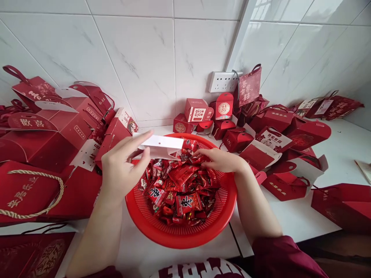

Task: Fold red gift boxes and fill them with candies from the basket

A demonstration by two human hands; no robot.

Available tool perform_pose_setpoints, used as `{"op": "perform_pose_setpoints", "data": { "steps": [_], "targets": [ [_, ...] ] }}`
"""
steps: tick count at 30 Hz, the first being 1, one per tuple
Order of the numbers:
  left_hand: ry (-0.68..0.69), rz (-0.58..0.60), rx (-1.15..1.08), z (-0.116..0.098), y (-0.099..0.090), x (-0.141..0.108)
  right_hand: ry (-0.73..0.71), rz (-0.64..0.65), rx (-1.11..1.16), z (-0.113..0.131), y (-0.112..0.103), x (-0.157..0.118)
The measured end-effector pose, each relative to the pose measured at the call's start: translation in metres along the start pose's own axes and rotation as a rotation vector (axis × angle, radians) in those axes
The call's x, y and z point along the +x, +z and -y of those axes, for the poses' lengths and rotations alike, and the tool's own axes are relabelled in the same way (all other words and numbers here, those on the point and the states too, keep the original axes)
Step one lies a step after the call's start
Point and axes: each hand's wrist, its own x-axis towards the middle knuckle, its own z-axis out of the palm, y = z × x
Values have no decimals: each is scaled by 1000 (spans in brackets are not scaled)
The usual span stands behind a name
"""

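My left hand (120,164) grips a small paper gift box (164,143) between thumb and fingers, over the back left of a red plastic basket (185,241). White inner sides and a flap of the box face me. Wrapped candies (182,181) in mostly red packets are heaped in the basket. My right hand (218,159) reaches over the basket's right rim, its fingers apart at the back of the heap. The fingertips touch or hover just over the packets; nothing is visibly held there.
Red gift boxes (37,139) are piled at the left, one bag with a rope handle (58,189). More boxes (290,179) crowd the right side, and small ones (197,110) are stacked behind the basket. A power strip (222,82) is on the tiled wall.
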Motion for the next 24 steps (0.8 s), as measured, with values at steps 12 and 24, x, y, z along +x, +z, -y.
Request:
{"op": "perform_pose_setpoints", "data": {
  "steps": [12,24],
  "targets": [
    [-147,-185,-104,-1,-7,-2,-5,140,553,9,-2,-6],
    [-188,5,-26,-5,-1,0,23,-7,356,16,-16,-17]
  ]
}}
